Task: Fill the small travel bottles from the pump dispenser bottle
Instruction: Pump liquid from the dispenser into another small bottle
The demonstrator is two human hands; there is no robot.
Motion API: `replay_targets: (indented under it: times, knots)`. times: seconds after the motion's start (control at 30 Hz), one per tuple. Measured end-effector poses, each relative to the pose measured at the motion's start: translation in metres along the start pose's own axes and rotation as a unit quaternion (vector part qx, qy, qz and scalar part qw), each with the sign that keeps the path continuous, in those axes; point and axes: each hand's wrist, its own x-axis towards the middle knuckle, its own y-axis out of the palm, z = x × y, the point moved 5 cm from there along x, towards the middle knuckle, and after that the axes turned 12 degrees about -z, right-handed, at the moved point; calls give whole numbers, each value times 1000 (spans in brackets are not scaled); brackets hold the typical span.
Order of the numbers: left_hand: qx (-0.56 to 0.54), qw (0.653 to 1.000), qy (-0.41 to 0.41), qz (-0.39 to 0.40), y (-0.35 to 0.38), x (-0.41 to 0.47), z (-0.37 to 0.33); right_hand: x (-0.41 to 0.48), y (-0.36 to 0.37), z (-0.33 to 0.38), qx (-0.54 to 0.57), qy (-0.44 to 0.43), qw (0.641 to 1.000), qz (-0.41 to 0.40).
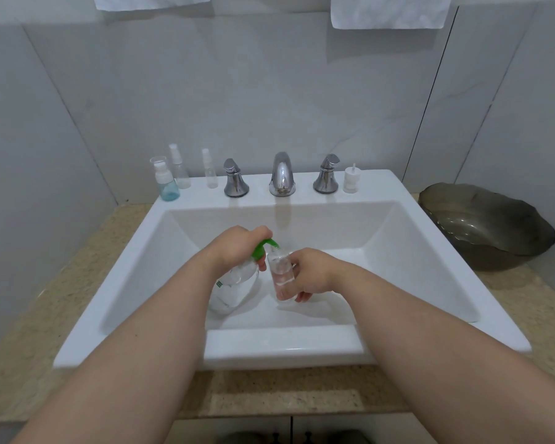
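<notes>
Travel bottle (281, 274), clear and open at the neck, is pinched upright between the fingers (302, 296) and thumb of the right hand (308, 274), over the basin of the sink (282, 347), its mouth just under the green nozzle (268, 243). The left hand (237, 245) is curled over the pump head of the pump dispenser bottle (234, 290), which leans in the basin just left of the small one; contact between them cannot be told. Fill level is unclear. Risks, as judged: the mouth is narrow, so a hard stroke could run liquid down the outside and slicken the grip, and the leaning dispenser could skid. Other small bottles (180, 174) stand on the far left rim, a loose white cap (351, 179) far right.
</notes>
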Motion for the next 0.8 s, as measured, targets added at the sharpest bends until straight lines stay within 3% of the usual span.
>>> replay_targets:
  times: [0.8]
  knots:
    - [7,1000,-13,-12,0,1,3,3,-1,-4,-1,4,1000,-11]
